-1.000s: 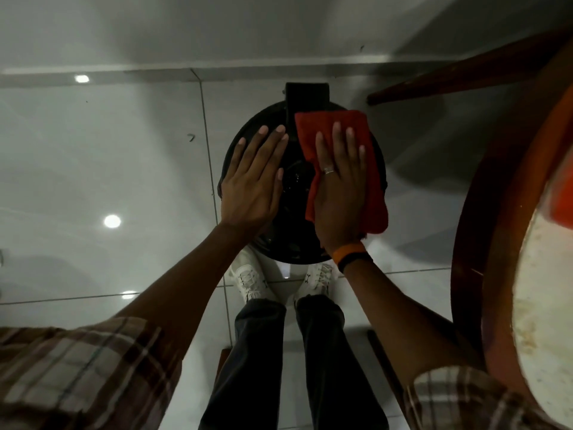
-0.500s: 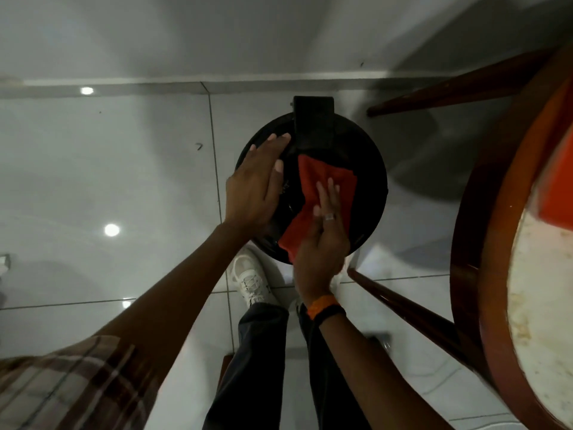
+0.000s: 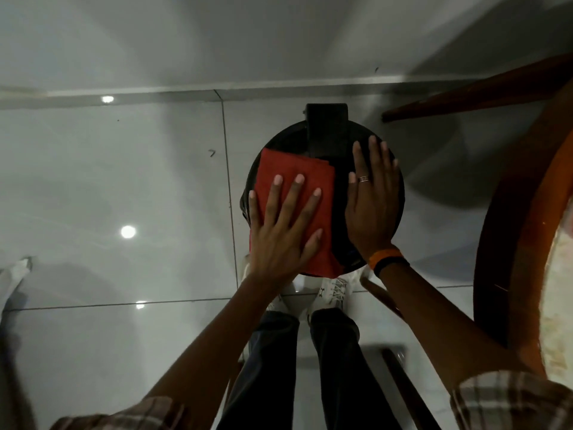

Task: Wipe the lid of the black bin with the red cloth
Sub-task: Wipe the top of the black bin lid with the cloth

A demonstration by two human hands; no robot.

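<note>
The black bin's round lid (image 3: 340, 209) lies straight below me on the tiled floor, with a raised black hinge block (image 3: 325, 128) at its far edge. A folded red cloth (image 3: 297, 169) covers the left half of the lid. My left hand (image 3: 283, 231) presses flat on the cloth, fingers spread. My right hand (image 3: 372, 206) rests flat on the bare right half of the lid, with nothing in it; it wears a ring and an orange and black wristband. The bin's body is hidden under the lid.
A round wooden table (image 3: 508, 243) curves close along the right side, and one of its legs (image 3: 465, 94) slants past the bin's far right. My white shoes (image 3: 333, 290) stand just below the bin. The wall's baseboard (image 3: 186, 91) runs behind it. A white object (image 3: 12, 274) sits at the left edge.
The red cloth has passed from under my right hand to under my left hand and moved to the lid's left half. My right hand now lies bare on the right half.
</note>
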